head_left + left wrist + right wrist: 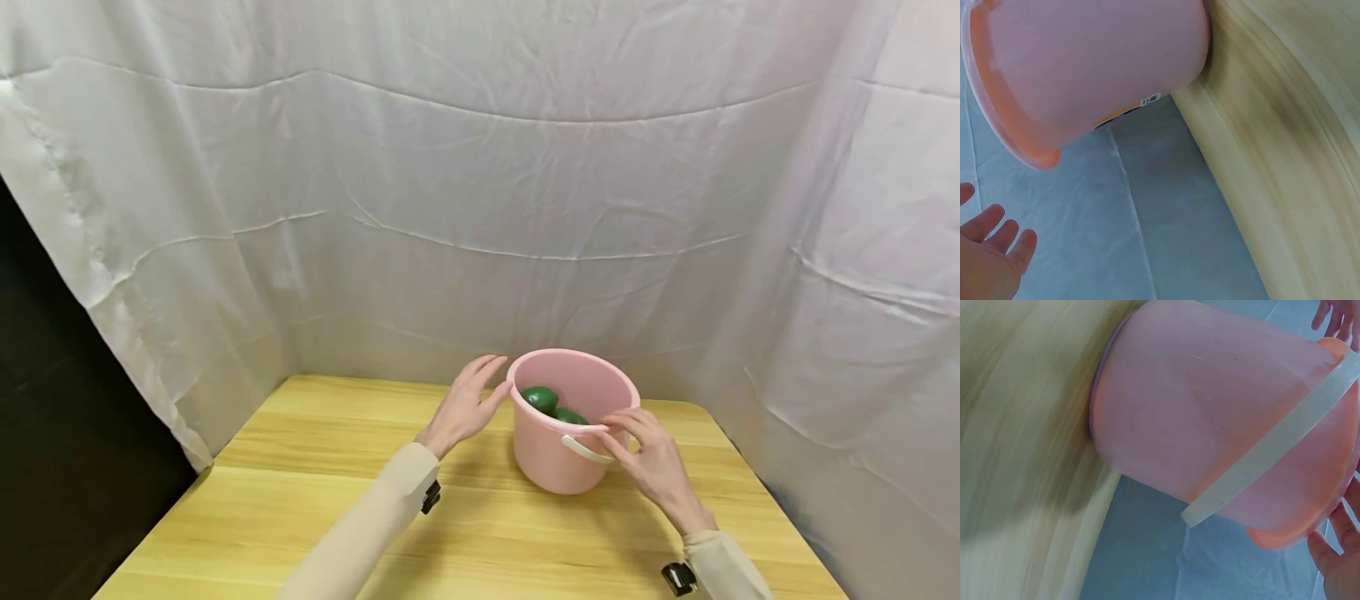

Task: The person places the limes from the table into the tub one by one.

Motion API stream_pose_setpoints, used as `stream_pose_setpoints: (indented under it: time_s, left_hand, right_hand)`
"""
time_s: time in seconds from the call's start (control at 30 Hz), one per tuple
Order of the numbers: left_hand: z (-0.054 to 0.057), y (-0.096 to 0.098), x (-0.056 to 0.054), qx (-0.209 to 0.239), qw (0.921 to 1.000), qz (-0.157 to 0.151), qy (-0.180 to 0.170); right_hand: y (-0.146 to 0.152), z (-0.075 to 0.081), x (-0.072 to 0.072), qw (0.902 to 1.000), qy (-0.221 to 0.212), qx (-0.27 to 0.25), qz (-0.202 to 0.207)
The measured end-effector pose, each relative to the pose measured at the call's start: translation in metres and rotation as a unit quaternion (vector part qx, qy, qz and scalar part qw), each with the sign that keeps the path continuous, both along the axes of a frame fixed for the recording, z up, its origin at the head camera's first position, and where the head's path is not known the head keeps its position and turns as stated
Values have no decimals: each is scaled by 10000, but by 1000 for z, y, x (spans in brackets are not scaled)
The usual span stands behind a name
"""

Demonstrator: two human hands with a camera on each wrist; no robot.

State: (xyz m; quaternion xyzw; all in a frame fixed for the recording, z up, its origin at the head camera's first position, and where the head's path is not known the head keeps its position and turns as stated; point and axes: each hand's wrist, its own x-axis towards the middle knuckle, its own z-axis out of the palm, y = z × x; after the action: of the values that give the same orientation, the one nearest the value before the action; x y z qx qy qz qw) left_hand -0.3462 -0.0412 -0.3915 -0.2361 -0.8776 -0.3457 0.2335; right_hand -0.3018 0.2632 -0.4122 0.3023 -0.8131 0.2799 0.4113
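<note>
A pink bucket (558, 467) stands upright on the wooden table, with dark green, smooth, rounded objects (540, 399) inside; their kind is unclear. Its white handle (587, 450) hangs down on the near side. My left hand (461, 408) is beside the bucket's left rim, fingers extended and thumb close to the edge; the left wrist view shows these fingers (1007, 237) apart from the bucket. At the right front rim, my right hand (651, 458) has its fingertips at the edge, fingers and thumb spread and loosely bent.
The light wooden table (315, 475) reaches back to pale hanging curtains (450, 208) behind and at the right. A dark area (67, 400) lies beyond the table's left side. Black devices (678, 577) are worn at both wrists.
</note>
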Motion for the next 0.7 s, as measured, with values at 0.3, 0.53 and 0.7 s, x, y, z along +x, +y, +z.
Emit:
stream_pose_setpoints:
  time_s: [0.3, 0.53, 0.7]
  left_hand:
    - [-3, -16, 12, -265, 9995, 73, -151]
    - [1, -30, 17, -467, 9984, 328, -9]
    - [0, -38, 22, -738, 9951, 577, 307]
  right_hand:
    - [-3, -2, 5, 9999, -75, -66, 43]
    - [-4, -2, 2, 9998, -143, -121, 2]
    - [-5, -3, 3, 9987, -455, -36, -204]
